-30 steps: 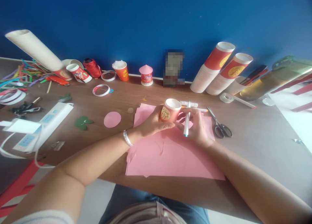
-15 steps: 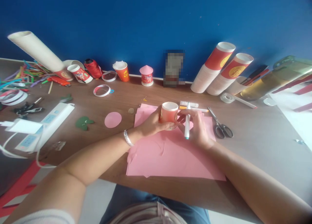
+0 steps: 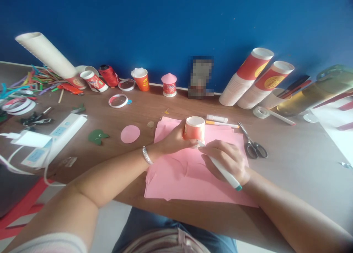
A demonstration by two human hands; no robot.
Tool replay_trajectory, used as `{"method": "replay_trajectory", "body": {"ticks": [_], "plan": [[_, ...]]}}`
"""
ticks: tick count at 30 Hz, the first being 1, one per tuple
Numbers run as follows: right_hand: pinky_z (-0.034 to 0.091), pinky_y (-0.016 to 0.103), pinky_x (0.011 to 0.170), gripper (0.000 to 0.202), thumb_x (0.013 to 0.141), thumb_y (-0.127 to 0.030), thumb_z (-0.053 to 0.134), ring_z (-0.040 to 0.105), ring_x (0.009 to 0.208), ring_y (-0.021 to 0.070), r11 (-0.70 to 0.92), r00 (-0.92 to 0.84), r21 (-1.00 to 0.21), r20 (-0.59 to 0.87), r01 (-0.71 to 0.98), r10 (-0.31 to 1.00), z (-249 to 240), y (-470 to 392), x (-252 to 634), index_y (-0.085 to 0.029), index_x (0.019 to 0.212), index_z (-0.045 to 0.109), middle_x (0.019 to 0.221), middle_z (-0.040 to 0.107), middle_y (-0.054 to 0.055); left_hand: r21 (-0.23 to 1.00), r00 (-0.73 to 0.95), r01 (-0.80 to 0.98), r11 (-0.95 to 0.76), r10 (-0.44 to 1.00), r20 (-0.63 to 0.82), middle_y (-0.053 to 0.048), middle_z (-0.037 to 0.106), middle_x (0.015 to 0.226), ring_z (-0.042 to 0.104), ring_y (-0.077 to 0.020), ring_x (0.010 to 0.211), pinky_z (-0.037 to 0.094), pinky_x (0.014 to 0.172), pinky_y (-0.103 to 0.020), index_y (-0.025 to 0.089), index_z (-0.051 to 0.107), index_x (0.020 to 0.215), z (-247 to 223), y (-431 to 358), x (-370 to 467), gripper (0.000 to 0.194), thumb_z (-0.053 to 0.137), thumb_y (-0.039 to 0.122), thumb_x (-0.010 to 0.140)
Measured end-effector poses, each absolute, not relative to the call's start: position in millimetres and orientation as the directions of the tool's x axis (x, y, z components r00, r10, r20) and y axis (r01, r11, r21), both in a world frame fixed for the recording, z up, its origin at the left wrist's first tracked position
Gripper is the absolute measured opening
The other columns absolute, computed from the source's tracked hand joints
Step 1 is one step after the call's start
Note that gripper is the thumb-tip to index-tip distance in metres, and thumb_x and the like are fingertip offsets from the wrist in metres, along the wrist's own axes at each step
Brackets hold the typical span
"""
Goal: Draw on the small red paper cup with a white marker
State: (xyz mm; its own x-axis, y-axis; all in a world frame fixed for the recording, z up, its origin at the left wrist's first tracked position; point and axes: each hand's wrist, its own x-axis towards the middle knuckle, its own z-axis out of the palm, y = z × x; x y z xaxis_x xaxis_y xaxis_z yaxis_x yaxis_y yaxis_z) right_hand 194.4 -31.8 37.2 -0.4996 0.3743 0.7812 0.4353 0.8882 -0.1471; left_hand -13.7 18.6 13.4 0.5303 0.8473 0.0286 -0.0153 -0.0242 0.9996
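A short red paper cup (image 3: 195,129) stands upright on pink paper (image 3: 176,183), gripped round its left side by my left hand (image 3: 178,137). My right hand (image 3: 227,159) is closed on a white marker (image 3: 223,172) with a teal end. The marker's other end points up and left, close to the cup's lower edge; whether it touches cannot be made out. On the paper's far side lie a capped white marker (image 3: 217,118) and an orange-and-white marker (image 3: 222,124).
Black scissors (image 3: 252,144) lie right of the paper. A pink circle (image 3: 130,134) and a green cutout (image 3: 97,136) are to the left, near a power strip (image 3: 55,141). Stacked cups (image 3: 246,76), a small pink-roofed cup (image 3: 169,87) and a bottle (image 3: 306,95) line the back.
My right hand has moved down and turned the marker from upright to a slant, with one end now near the cup's base. My left hand keeps holding the cup. The view has shifted slightly.
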Motion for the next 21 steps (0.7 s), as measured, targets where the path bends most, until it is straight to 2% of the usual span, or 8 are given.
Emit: {"method": "replay_trajectory", "body": {"ticks": [4,10,15,21], "plan": [[0.058,0.025,0.058,0.027,0.088,-0.003,0.067,0.066,0.066,0.0127,0.886,-0.486,-0.111,0.802,0.450,0.347,37.6,-33.4,191.3,-0.020,0.108,0.060,0.081,0.066,0.001,0.998,0.529,0.032,-0.047,0.848,0.023,-0.011,0.064,0.120,0.062,-0.0232,0.105,0.054,0.089,-0.037,0.018,0.053,0.120,11.1,19.2,-12.9,0.055,0.085,0.038,0.079],[0.062,0.026,0.061,0.031,0.091,-0.006,0.065,0.072,0.075,0.0159,0.869,-0.462,-0.142,0.800,0.473,0.382,34.7,-31.1,193.4,-0.020,0.118,0.059,0.088,0.071,0.005,0.981,0.508,0.102,-0.163,0.857,0.089,-0.011,0.065,0.118,0.062,-0.0271,0.109,0.054,0.089,-0.039,0.020,0.054,0.118,14.0,17.9,-10.8,0.061,0.088,0.046,0.075],[0.060,0.026,0.057,0.029,0.093,-0.007,0.063,0.068,0.068,0.0140,0.869,-0.480,-0.133,0.789,0.476,0.384,31.8,-28.7,194.5,-0.022,0.117,0.059,0.085,0.069,0.002,0.973,0.512,0.082,-0.215,0.847,0.144,-0.008,0.066,0.109,0.063,-0.0245,0.102,0.054,0.087,-0.038,0.019,0.055,0.106,18.1,17.3,-8.0,0.050,0.087,0.045,0.077],[0.056,0.024,0.057,0.033,0.091,-0.003,0.062,0.062,0.065,0.0116,0.867,-0.517,-0.067,0.779,0.493,0.354,31.9,-28.1,195.7,-0.022,0.118,0.060,0.083,0.065,0.002,0.980,0.545,0.046,-0.195,0.827,0.140,-0.012,0.064,0.122,0.062,-0.0269,0.111,0.052,0.090,-0.039,0.019,0.053,0.116,15.3,18.5,-8.4,0.053,0.082,0.048,0.082]]}}
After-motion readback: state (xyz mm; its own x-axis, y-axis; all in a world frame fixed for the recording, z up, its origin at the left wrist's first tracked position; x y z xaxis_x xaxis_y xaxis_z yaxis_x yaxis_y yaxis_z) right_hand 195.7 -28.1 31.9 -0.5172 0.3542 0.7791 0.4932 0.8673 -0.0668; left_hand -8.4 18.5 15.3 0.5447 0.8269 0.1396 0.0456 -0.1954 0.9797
